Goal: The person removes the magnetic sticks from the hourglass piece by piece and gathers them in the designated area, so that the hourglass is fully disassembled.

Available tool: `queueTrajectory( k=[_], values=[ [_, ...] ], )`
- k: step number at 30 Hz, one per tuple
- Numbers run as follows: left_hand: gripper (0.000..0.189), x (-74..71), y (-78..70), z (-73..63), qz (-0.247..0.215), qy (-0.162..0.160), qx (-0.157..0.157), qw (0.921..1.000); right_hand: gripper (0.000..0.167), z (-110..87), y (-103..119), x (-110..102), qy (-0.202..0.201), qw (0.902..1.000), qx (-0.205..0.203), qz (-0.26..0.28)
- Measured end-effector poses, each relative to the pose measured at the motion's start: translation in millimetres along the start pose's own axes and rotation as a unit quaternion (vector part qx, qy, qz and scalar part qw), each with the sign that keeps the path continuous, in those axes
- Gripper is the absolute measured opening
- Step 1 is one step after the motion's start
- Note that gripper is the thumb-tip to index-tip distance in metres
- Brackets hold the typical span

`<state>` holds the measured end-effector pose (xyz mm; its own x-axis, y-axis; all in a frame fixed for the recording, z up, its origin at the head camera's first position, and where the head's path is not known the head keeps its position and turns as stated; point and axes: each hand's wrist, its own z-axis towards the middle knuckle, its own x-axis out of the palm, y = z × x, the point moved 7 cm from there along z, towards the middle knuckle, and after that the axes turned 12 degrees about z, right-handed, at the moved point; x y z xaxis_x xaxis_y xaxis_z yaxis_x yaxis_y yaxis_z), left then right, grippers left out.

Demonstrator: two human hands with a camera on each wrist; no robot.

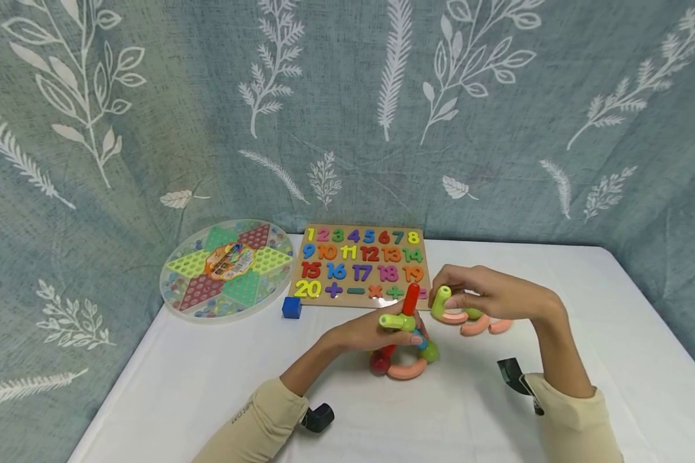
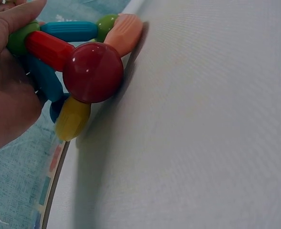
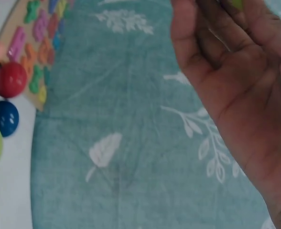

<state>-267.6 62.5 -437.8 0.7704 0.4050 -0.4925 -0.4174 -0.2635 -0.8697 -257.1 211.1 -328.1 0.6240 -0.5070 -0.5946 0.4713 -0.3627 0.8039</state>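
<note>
My left hand (image 1: pixel 366 332) grips the upper part of a toy frame built from coloured rods and balls. Its red ball (image 2: pixel 93 72), yellow rod (image 2: pixel 72 119) and peach rod (image 2: pixel 125 34) show in the left wrist view. In the head view, a red rod (image 1: pixel 410 299) points up from it and a lime green rod (image 1: pixel 395 321) sticks out leftward. Farther right, my right hand (image 1: pixel 479 290) pinches another lime green rod (image 1: pixel 442 299). Only a sliver of green (image 3: pixel 237 4) shows between its fingers in the right wrist view.
Several loose peach curved rods (image 1: pixel 476 326) lie under and beside the right hand. Behind the hands is a wooden number board (image 1: pixel 361 262). A round Chinese checkers board (image 1: pixel 226 270) and a blue cube (image 1: pixel 292 307) stand to the left on the white table (image 1: pixel 168 392).
</note>
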Motion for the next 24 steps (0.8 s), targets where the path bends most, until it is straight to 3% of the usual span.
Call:
queueTrajectory(
  k=[7, 13, 18, 21, 24],
  values=[
    [0.026, 0.3, 2.0, 0.6, -0.006, -0.005, -0.024, 0.9997, 0.019, -24.8, -4.0, -22.3, -0.067, 0.9942, 0.061, -0.057],
    [0.025, 0.7, 2.0, 0.7, -0.008, -0.007, -0.023, 0.9997, 0.028, -43.2, -22.5, -40.7, -0.104, 0.9792, 0.144, -0.097],
    [0.025, -0.8, 2.2, 0.5, -0.004, -0.012, -0.015, 0.9998, 0.034, -54.6, -51.3, -55.1, -0.131, 0.9654, 0.195, -0.113],
    [0.025, -0.4, 2.8, 0.8, -0.003, -0.01, -0.015, 0.9998, 0.036, -65.5, -78.3, -60.1, -0.128, 0.9499, 0.265, -0.105],
    [0.025, 0.5, 3.1, 0.6, -0.004, -0.009, -0.016, 0.9998, 0.04, -79.0, -106.7, -60.0, -0.109, 0.9237, 0.355, -0.093]
  ],
)
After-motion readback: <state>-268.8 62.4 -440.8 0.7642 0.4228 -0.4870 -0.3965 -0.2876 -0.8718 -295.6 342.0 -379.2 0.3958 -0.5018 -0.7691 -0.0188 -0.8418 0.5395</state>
